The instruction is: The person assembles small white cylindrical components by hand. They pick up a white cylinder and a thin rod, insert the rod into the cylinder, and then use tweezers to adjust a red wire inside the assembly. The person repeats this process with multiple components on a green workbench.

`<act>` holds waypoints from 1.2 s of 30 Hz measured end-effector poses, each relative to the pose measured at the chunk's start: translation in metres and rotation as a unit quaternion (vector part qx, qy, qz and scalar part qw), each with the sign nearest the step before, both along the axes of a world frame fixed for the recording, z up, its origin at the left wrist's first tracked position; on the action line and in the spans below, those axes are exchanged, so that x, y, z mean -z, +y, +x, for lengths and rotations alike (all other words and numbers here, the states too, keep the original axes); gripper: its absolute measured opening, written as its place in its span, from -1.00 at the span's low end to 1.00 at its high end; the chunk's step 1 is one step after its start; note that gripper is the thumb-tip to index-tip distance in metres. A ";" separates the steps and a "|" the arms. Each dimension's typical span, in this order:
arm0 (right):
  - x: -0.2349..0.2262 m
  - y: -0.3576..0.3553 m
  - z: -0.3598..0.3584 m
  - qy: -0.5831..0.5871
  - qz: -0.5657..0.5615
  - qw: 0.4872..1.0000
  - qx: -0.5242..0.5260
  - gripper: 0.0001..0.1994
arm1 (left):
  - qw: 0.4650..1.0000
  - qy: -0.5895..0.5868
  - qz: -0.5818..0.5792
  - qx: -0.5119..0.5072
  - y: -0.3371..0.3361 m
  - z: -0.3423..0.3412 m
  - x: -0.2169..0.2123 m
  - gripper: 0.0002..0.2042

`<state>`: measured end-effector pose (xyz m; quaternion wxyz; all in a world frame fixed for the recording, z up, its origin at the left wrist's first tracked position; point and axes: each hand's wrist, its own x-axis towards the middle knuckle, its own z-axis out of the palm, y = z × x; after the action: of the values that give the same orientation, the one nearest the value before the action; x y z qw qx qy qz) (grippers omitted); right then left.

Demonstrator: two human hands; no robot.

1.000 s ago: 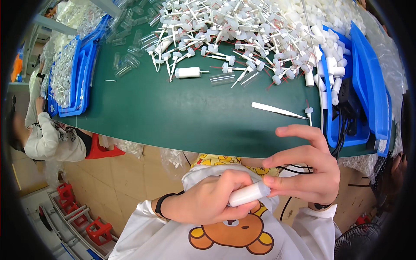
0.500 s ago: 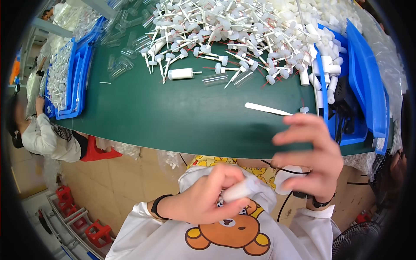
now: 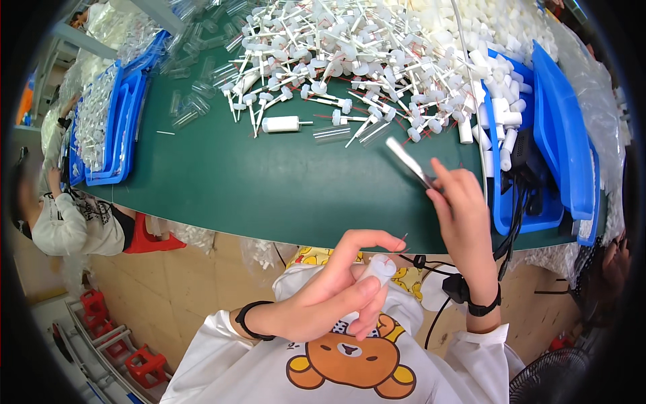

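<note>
Left hand point(image 3: 326, 301) half-curled, gripping tilted white cylinder point(image 3: 381, 268); right hand point(image 3: 464, 210) nearly closed, pinching white tweezers point(image 3: 406, 159) above green bench point(image 3: 289, 185).

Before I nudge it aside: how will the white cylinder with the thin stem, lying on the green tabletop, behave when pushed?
Lying on its side, the white cylinder may well roll if pushed. The thin stem jutting from one end could catch or bend. Its smooth look suggests it might be a little slippery.
</note>
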<state>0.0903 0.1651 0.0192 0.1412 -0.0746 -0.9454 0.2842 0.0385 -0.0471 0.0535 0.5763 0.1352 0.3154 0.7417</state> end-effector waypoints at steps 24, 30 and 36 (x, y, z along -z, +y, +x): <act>-0.063 0.019 0.047 0.157 -0.451 0.756 -0.448 -0.52 | 0.987 -0.096 0.126 0.040 0.011 0.014 -0.014 -0.61; -0.067 0.023 0.060 0.046 -0.520 0.757 -0.393 -0.64 | 0.988 -0.076 0.129 0.045 0.007 0.016 -0.011 -0.63; -0.075 0.029 0.064 -0.040 -0.541 0.755 -0.370 -0.73 | 0.989 -0.059 0.125 0.045 0.007 0.014 -0.010 -0.66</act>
<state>0.1546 0.1944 0.0942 -0.0766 0.2056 -0.5930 0.7748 0.0529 -0.0398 0.0638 0.6052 0.1760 0.1794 0.7553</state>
